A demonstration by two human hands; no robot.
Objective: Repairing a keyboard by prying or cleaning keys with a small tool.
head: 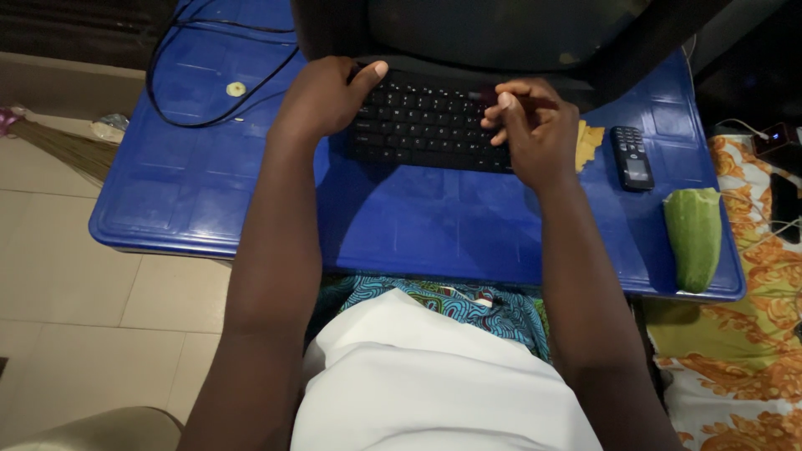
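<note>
- Black flat keyboard (428, 121) lies at the far middle of a blue moulded plastic table (209, 200), its far edge tucked under a dark monitor or screen base (501, 33).
- Left hand (322, 96) grips the keyboard's left end: thumb stretched across the top-left keys, fingers curled round the edge and out of sight. Holding it steady, by the look of it.
- Right hand (535, 134) sits over the keyboard's right end, fingers pinched narrow around a small dark object (484, 96); too blurred to tell what it is, or whether it touches the keys.
- Progress, judged only from how things lie: keyboard is in place and braced, the pinched item is at the right-hand keys. No loose keycaps or parts visible on the table; how much of the key area has been covered cannot be told.
- Just right of the right hand, a scrap of yellow paper or cloth (590, 142), partly hidden by the hand.
- Further right, a small black remote control (631, 157), then a green cut cucumber-like vegetable (693, 236) near the table's right near corner.
- Black cables (213, 92) loop over the table's far left, beside a small pale round disc (236, 88).
- Pale tiled floor (75, 292) left; orange-patterned cloth (735, 342) right.
</note>
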